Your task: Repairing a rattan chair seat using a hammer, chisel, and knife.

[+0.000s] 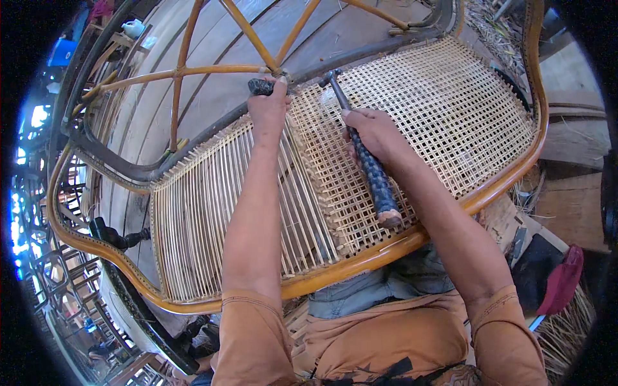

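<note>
Left hand, head view: The person's left hand is clenched around a short dark tool, its blunt end poking out on the left; the rest is hidden.
Right hand: The right hand grasps a hammer high on its handle, thumb along the shaft.
Hammer: It slants across the woven panel, metal head up near the left hand but apart from it, dark patterned grip running down toward the person, worn butt over the near part of the weave.
Woven panel: Pale open-mesh cane fills the right side of the seat; on the left, pale strands run side by side, bare of cross-weave.
Seat frame: A glossy orange-brown curved rail borders the near edge, in front of the person's lap; a dark rail follows the far edge.
Beyond the seat: Orange-brown poles cross above grey boards.
Person: An orange-brown shirt and faded blue trousers show below.
</note>
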`<state>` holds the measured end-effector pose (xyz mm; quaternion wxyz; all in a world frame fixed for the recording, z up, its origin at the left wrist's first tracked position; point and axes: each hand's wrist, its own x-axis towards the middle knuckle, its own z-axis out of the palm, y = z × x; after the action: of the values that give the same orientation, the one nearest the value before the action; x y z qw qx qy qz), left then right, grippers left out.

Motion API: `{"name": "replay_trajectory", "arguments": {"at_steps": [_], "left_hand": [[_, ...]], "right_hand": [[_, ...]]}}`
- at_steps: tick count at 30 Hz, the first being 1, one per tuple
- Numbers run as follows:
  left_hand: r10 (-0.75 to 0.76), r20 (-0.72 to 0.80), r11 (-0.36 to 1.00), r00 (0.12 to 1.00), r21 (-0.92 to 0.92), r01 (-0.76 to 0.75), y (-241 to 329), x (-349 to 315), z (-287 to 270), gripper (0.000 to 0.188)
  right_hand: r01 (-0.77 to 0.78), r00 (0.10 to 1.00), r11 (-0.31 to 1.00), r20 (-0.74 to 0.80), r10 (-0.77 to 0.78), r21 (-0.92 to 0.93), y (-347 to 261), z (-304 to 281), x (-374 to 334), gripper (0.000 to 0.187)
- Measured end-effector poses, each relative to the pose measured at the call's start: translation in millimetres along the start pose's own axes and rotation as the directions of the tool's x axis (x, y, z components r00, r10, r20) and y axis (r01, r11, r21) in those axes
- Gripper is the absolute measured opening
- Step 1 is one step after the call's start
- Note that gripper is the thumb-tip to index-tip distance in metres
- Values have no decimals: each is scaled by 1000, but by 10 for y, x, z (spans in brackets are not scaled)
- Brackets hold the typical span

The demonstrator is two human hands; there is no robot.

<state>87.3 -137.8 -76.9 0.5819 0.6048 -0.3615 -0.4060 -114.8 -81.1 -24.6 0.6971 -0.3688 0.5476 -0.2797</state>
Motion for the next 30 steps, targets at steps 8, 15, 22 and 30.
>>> {"name": "replay_trajectory", "arguments": {"at_steps": [8,15,22,30], "left_hand": [[-24,-5,991,1000,129,24,73,-45,65,19],[-18,-67,1000,998,-4,18,14,16,22,19],[25,-124,999,992,49,-20,52,2,-66,17],[23,-65,990,998,142,-13,62,-92,-98,17]], "right_hand": [[22,1000,993,-18,-20,118,40,171,57,26],[32,997,999,76,-34,28,103,182,148,29],[100,992,995,75,-99,-9,190,126,199,32],[51,997,998,55,-53,40,98,194,90,32]]}}
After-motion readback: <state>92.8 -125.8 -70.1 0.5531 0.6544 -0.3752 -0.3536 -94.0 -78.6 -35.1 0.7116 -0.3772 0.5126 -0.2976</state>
